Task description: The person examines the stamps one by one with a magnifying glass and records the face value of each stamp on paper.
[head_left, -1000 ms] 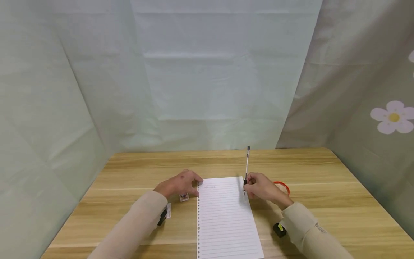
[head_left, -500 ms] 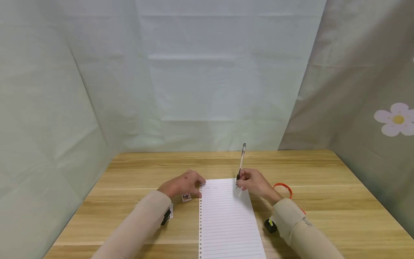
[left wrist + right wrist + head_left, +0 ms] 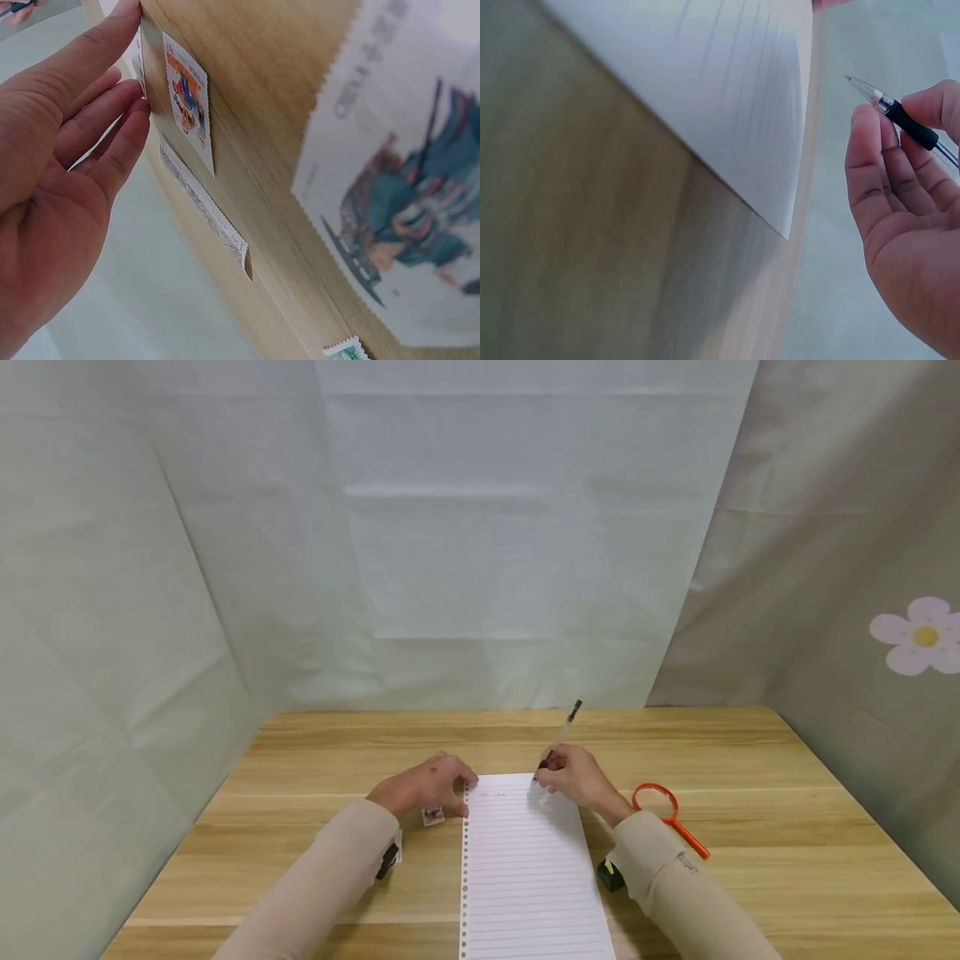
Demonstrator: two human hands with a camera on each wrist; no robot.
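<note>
A lined loose-leaf sheet [image 3: 525, 868] lies on the wooden table [image 3: 750, 752], with faint writing on its top line. My left hand [image 3: 427, 789] rests flat beside the sheet's top left corner, fingertips at its punched edge, fingers straight [image 3: 112, 127]. My right hand [image 3: 573, 779] pinches a clear pen with a black grip [image 3: 558, 742] over the sheet's top right area. In the right wrist view the pen [image 3: 896, 112] has its tip just off the paper [image 3: 727, 97]. A small stamp [image 3: 432, 816] lies by the left hand, also seen as a colourful stamp [image 3: 187, 101].
An orange-rimmed magnifier [image 3: 663, 810] lies right of the sheet. More stamps [image 3: 405, 217] sit near the left wrist. Small black devices [image 3: 609, 874] hang under both wrists. Pale cloth walls [image 3: 487, 527] enclose the table's back and sides.
My right hand has moved left and up the sheet from its right edge to the top line, and the pen has tilted from upright to leaning right. The left hand stays put.
</note>
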